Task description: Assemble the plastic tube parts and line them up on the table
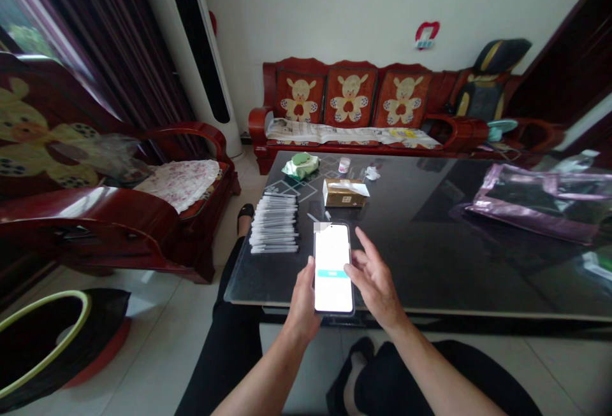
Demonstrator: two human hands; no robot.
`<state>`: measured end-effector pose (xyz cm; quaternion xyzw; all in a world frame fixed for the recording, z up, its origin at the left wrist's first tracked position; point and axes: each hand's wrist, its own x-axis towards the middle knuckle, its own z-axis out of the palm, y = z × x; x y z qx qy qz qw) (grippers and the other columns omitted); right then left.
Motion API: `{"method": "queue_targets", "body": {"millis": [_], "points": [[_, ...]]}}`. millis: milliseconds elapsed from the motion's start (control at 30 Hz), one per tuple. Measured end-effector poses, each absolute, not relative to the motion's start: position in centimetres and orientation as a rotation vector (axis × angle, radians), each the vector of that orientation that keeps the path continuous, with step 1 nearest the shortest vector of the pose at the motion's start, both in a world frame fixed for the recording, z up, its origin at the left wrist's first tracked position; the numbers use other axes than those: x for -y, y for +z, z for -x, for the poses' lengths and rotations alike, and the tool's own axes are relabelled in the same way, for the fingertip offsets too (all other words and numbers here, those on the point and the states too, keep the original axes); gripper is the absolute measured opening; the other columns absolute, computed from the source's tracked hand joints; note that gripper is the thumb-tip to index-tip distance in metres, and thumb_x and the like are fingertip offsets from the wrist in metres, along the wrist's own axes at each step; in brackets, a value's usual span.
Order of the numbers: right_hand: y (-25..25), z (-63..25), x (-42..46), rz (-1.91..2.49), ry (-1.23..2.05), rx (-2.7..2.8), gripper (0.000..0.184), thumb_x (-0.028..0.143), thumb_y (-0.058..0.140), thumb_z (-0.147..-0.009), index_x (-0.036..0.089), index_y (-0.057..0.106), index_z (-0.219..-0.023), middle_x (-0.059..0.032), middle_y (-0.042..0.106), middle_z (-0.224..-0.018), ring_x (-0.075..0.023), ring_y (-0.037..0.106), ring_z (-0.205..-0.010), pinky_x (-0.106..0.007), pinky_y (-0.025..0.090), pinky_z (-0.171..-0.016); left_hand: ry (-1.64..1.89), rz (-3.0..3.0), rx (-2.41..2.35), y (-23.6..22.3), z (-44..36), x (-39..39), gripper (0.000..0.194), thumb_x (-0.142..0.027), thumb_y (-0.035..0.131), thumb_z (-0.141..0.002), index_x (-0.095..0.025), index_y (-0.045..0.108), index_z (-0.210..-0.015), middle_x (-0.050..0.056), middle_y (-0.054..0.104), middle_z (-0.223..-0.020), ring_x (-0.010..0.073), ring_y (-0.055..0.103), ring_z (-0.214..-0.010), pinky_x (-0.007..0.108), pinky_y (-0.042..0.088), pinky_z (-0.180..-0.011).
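Note:
A smartphone [333, 294] with a bright white screen and a blue bar is held upright over the near edge of the dark table [430, 263]. My left hand [302, 298] grips its left side, the fingers hidden behind it. At the right side is my right hand [377, 279], index finger stretched out and the thumb over the blue bar; whether it touches the glass I cannot tell. Left of the phone lies a row of several pens [275, 225] with pale barrels. Just beyond the phone is a small white piece [327, 215].
Farther back stand a tissue box [345, 194], a green wipes pack [301, 165], a small jar [344, 165] and crumpled tissue [371, 173]. A purple-edged clear bag [535, 212] lies at right. A lined bin [90, 339] stands lower left, beneath a wooden armchair [134, 215].

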<state>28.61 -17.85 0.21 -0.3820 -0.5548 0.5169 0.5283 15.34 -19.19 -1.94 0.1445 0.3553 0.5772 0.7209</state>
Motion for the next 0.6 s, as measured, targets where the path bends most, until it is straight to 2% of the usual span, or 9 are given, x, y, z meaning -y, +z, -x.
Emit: {"method": "queue_targets", "body": {"millis": [167,400,600], "points": [[-0.03,-28.5,17.95,0.934,1.254,1.345,0.084,0.03,0.062,-0.085,0.025,0.011,-0.151,-0.012,0.064,-0.118,-0.0257,0.066,-0.097,-0.041,0.054,-0.081,1.26,-0.307,-0.798,-2.03,-15.5,19.36,0.054,-0.049,0.065,-0.078,-0.007,0.065,-0.111,0.014,0.074,-0.086,0.0261,0.07,-0.076,0.032,0.054,-0.066],[-0.17,-28.22,18.11,0.948,1.289,1.329,0.085,0.031,0.064,-0.084,0.027,0.011,-0.151,-0.0132,0.061,-0.125,-0.0268,0.065,-0.101,-0.04,0.055,-0.08,1.276,-0.332,-0.796,-2.04,-15.66,19.31,0.053,-0.05,0.065,-0.077,-0.006,0.066,-0.108,0.013,0.073,-0.085,0.0253,0.07,-0.075,0.031,0.054,-0.064],[-0.42,-28.13,18.13,0.981,1.259,1.318,0.091,0.029,0.065,-0.083,0.027,0.005,-0.151,-0.0123,0.064,-0.118,-0.0259,0.067,-0.094,-0.04,0.056,-0.075,1.274,-0.343,-0.793,-2.17,-15.8,19.3,0.053,-0.05,0.065,-0.077,-0.006,0.066,-0.106,0.013,0.073,-0.083,0.0246,0.069,-0.073,0.03,0.053,-0.063]]}}
